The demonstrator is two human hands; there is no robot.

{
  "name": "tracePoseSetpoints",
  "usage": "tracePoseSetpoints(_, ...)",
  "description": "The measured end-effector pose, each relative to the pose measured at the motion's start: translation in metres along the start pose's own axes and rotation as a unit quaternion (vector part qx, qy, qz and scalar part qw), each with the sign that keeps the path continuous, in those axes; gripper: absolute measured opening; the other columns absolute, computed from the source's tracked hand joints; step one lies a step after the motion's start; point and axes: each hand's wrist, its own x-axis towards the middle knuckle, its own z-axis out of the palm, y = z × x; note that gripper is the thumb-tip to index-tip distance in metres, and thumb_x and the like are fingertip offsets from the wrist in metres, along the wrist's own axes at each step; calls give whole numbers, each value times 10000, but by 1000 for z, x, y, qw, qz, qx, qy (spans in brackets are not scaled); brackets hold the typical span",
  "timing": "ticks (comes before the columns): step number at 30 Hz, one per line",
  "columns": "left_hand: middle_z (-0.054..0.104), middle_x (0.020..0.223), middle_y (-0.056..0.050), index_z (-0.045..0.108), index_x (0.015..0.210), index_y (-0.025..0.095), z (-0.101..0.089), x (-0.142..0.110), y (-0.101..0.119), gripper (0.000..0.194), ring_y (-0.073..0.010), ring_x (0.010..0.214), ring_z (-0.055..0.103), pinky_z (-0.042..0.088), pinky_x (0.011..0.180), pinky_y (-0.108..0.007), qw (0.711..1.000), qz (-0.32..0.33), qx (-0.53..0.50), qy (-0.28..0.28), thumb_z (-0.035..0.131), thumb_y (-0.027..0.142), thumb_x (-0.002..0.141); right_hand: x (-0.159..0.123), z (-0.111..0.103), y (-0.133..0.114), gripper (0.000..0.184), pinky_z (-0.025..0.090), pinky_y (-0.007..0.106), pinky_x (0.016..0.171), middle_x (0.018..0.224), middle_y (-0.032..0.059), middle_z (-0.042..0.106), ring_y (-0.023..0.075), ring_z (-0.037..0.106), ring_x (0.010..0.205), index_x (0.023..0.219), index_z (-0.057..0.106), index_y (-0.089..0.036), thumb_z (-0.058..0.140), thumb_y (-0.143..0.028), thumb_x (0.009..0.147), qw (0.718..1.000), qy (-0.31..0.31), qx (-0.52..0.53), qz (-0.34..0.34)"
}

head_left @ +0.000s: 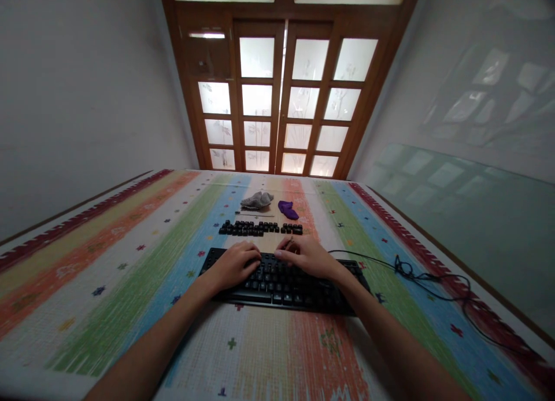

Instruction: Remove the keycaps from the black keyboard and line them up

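A black keyboard (277, 288) lies on the striped tablecloth in front of me, with part of its upper rows bare of keycaps. My left hand (237, 265) rests over its upper left part, fingers lightly bent and the thumb apart from them. Over the upper middle, my right hand (309, 255) has its thumb and fingers curled together in a pinch. Whatever lies between those fingertips is too small to make out. Just beyond the keyboard, loose black keycaps (249, 228) sit in rows, with a smaller group of keycaps (291, 229) to the right.
Behind the keycaps lie a crumpled grey cloth (257, 201), a thin light-coloured stick (255, 213) and a purple cloth (288, 209). A black cable (427, 276) runs in loops toward the right table edge. Wooden doors with glass panes (281, 100) stand beyond the table.
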Motion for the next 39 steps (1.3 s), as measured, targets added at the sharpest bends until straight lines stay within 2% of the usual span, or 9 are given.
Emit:
tracePoseSetpoints(4,672,1033,-80,692,951,163,2,-3,-1,149,-212,958,616,483,883,-354,1000,8,9,0,549,181,914,-7,9,4,292,475,254,604,786,51,701,153,647,646,875,683,-150,617,-434,883,998,44,40,7)
tracePoseSetpoints(6,674,1038,-81,696,961,163,3,-4,-2,158,-211,957,619,482,886,-353,1000,11,12,1,546,178,915,-8,15,6,309,473,256,595,763,48,692,153,641,636,856,685,-152,603,-448,891,998,37,49,6)
tracePoseSetpoints(12,679,1066,-82,711,973,170,3,-6,-2,176,-215,979,620,478,909,-359,1000,7,11,3,550,161,904,-8,30,6,311,476,272,600,681,46,679,162,642,604,764,645,-163,567,-421,919,994,92,52,18)
tracePoseSetpoints(18,685,1056,-82,719,975,171,5,-6,-4,184,-219,982,619,478,900,-355,1000,4,7,5,558,136,893,-6,37,0,228,453,268,623,670,25,677,157,635,624,865,653,-161,567,-361,932,996,80,15,21)
tracePoseSetpoints(28,690,1026,-81,698,979,170,7,-6,-3,169,-224,978,620,483,912,-371,1000,-9,3,27,544,157,910,13,36,-21,275,325,252,590,687,18,645,144,555,638,791,641,-158,596,-395,924,990,11,-130,-60)
tracePoseSetpoints(31,682,1065,-78,700,1001,188,9,-7,-4,181,-224,1009,611,483,921,-373,999,-1,14,29,555,150,900,21,31,-19,256,340,245,601,703,23,661,143,570,650,836,655,-154,585,-380,934,991,3,-127,-47)
tracePoseSetpoints(34,680,1075,-83,711,960,178,9,-7,-5,168,-227,1019,605,482,926,-378,999,8,21,28,569,132,883,28,28,-12,267,358,242,606,706,29,668,143,581,654,813,647,-151,565,-366,947,993,21,-112,-20)
tracePoseSetpoints(39,683,1063,-77,709,947,181,9,-7,-5,160,-231,1017,606,482,922,-391,1000,8,13,26,565,141,890,35,27,0,273,370,239,589,678,8,648,133,573,616,783,599,-167,518,-345,974,998,-2,-62,-8)
